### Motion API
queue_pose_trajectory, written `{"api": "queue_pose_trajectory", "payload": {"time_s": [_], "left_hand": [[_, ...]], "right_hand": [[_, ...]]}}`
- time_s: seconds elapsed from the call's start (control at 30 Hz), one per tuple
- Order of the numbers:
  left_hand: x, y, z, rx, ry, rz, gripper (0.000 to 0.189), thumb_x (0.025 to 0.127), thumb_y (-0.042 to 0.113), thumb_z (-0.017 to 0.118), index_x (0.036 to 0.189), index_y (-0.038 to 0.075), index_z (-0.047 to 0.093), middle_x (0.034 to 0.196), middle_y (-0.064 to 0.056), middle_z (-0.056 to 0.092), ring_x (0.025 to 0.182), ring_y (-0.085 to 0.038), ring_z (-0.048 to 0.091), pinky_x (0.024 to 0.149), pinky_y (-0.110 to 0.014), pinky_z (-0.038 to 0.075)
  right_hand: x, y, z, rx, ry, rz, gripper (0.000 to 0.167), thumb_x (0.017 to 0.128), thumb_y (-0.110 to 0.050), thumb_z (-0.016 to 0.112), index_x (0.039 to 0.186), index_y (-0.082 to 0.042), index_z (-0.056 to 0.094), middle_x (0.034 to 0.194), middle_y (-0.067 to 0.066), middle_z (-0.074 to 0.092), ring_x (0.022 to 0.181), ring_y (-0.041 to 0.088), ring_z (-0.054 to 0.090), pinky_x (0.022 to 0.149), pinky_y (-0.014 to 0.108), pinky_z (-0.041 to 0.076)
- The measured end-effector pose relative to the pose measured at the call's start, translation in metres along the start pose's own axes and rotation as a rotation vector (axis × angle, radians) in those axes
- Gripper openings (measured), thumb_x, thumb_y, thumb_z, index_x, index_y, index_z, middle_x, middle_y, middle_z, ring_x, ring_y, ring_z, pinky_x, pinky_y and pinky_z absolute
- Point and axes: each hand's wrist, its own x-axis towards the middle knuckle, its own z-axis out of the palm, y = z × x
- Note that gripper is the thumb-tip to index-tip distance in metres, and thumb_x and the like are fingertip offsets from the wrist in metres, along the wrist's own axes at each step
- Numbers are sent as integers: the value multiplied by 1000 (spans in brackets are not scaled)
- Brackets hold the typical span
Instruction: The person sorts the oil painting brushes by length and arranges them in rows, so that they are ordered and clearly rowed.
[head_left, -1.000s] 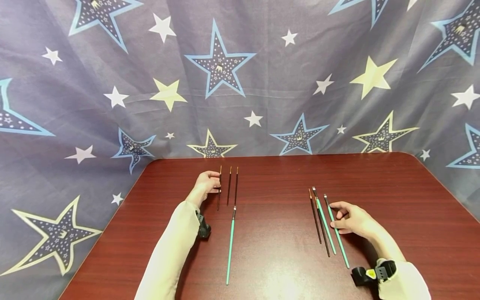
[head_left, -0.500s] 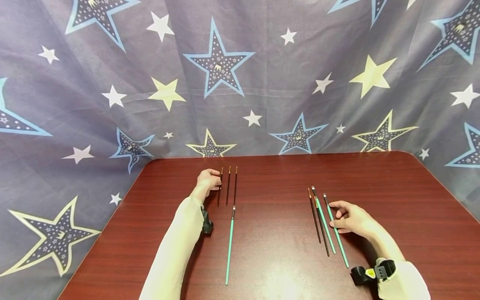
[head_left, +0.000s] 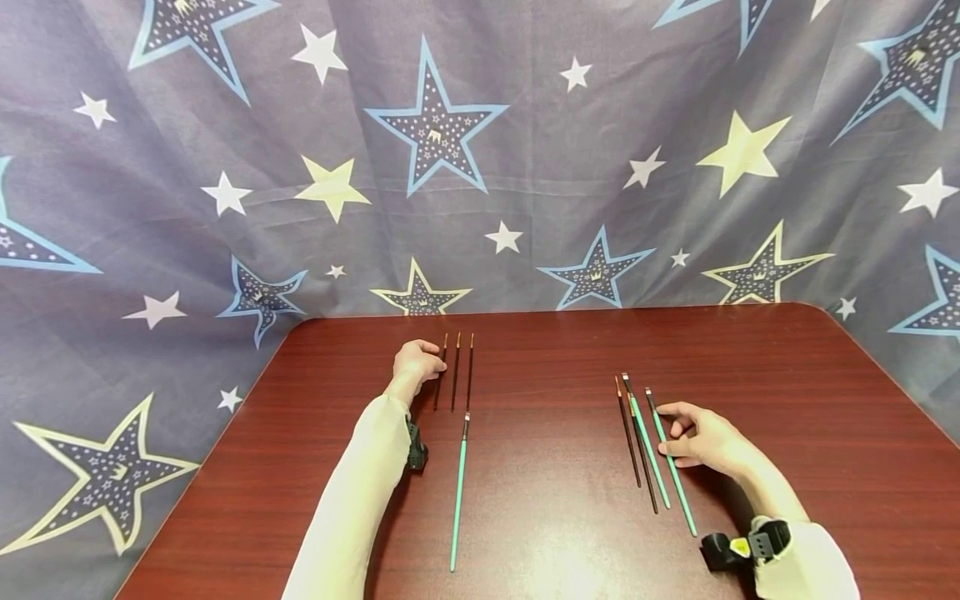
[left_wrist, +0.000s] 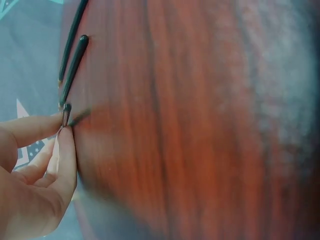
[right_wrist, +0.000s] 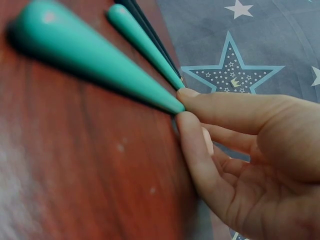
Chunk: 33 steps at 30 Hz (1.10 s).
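At the far left of the table my left hand point(head_left: 417, 367) pinches a thin dark paintbrush point(head_left: 437, 398) between thumb and finger. The left wrist view shows the tip of that brush's handle point(left_wrist: 66, 114) poking out of the pinch. Two similar dark paintbrushes point(head_left: 456, 375) point(head_left: 471, 375) lie just to its right, roughly parallel. On the right side, my right hand point(head_left: 708, 437) holds a teal paintbrush point(head_left: 681, 492) with thumb and finger on either side of its handle point(right_wrist: 100, 55). Its flat bristle end points away from me.
Beside the right hand's brush lie another teal paintbrush point(head_left: 651, 450) and two dark ones point(head_left: 630, 437) point(head_left: 646, 471), close together. One more teal paintbrush point(head_left: 459, 492) lies left of centre on the reddish-brown table point(head_left: 547, 400). A star-patterned cloth point(head_left: 525, 150) hangs behind.
My left hand has shifted slightly right and its fingers have come together on the dark paintbrush, whose bristle end now sits closer to the two beside it. My right hand has stayed put.
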Motion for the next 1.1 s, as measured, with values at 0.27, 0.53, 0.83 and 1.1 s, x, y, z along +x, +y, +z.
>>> {"api": "queue_pose_trajectory", "payload": {"time_s": [0.27, 0.53, 0.83, 1.1], "left_hand": [[-4, -1, 0, 45, 20, 7, 33, 71, 3, 72, 102, 4, 64, 108, -17, 62, 78, -22, 68, 66, -27, 57], [-5, -2, -2, -107, -7, -17, 34, 74, -2, 69, 107, -1, 61, 108, -19, 60, 79, -23, 68, 69, -28, 57], [-12, 1, -3, -283, -40, -10, 34, 79, -2, 64, 112, -1, 59, 103, -18, 61, 85, -27, 66, 73, -31, 57], [-27, 14, 10, -335, -104, 40, 34, 78, -2, 64, 111, -4, 58, 80, -7, 63, 67, -18, 64, 66, -29, 58]], "right_hand": [[0, 0, 2, 5, -6, 0, 60, 76, -1, 68, 126, 12, 39, 84, 11, 42, 67, 13, 53, 60, 30, 57], [1, 1, 2, 2, -5, -5, 60, 75, -1, 69, 126, 12, 39, 84, 11, 42, 67, 13, 54, 59, 30, 57], [2, 1, 0, -10, 4, -3, 60, 76, -1, 69, 126, 11, 39, 83, 11, 43, 66, 13, 54, 59, 30, 57], [1, 1, 0, -5, 3, 8, 60, 76, -1, 69, 126, 12, 39, 84, 11, 43, 67, 13, 54, 60, 30, 58]]}}
